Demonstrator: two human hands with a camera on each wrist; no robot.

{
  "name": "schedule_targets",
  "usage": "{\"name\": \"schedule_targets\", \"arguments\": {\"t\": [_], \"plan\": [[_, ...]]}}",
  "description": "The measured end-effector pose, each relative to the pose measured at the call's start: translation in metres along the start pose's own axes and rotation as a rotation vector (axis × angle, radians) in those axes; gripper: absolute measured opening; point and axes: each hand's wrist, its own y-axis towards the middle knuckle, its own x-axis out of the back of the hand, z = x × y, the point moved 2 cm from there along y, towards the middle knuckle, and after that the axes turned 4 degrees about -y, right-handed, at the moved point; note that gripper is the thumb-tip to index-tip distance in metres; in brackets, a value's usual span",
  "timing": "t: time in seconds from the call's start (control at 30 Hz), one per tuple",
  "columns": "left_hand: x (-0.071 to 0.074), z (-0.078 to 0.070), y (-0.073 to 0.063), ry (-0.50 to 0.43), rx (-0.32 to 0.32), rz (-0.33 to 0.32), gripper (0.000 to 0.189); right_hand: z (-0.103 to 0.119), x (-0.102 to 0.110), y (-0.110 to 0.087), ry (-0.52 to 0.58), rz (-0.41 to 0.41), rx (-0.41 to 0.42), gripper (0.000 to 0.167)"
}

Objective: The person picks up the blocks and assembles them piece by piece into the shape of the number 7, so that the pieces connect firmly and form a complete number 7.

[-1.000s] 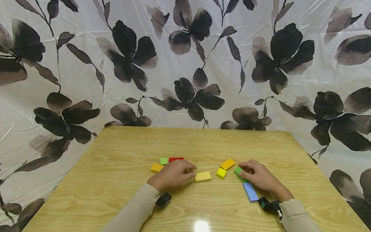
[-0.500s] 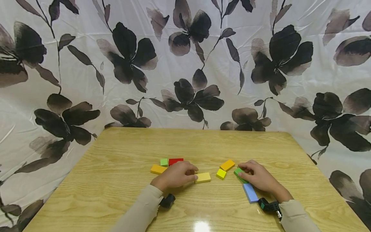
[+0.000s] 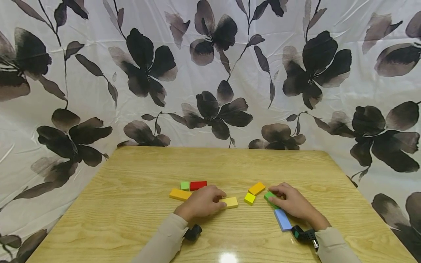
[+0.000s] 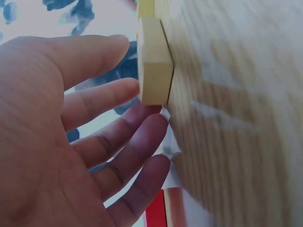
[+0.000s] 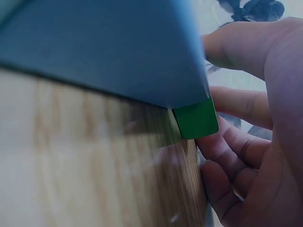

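My left hand reaches over the left end of a pale yellow block lying on the table. In the left wrist view its thumb stands apart from this block, and the fingers are loosely bent beside the end. My right hand holds a green block between thumb and fingers, still down on the table. A blue block lies at the near end of the green one; in the right wrist view the blue block hides part of the grip.
Between the hands, an orange block touches a small yellow block. Behind the left hand lie a red block, a light green block and a partly covered orange block. A floral cloth hangs behind the wooden table.
My left hand has shifted a little rightward, so its thumb now overlaps the pale yellow block's end and more of the red and orange blocks shows. The right hand keeps its place on the green block.
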Motion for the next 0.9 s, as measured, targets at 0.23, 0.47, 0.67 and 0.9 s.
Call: {"name": "schedule_targets", "arguments": {"t": [0.23,0.47,0.67,0.9], "plan": [[-0.0047,-0.0031,-0.0006,0.048,-0.027,-0.022,0.033,0.0016,0.0000,-0.0014,0.000,0.007,-0.014,0.044],[-0.0064,-0.0035,-0.0003,0.079,-0.011,-0.034,0.035,0.0017,0.0002,-0.0014,-0.008,0.005,-0.018,0.044],[-0.0059,-0.0058,-0.0015,0.084,0.004,-0.034,0.036,0.0010,0.0002,-0.0011,-0.021,-0.001,-0.016,0.043],[-0.0081,-0.0059,-0.0028,0.106,-0.004,-0.034,0.036,0.0023,-0.0016,-0.0022,-0.017,0.000,-0.010,0.041]]}}
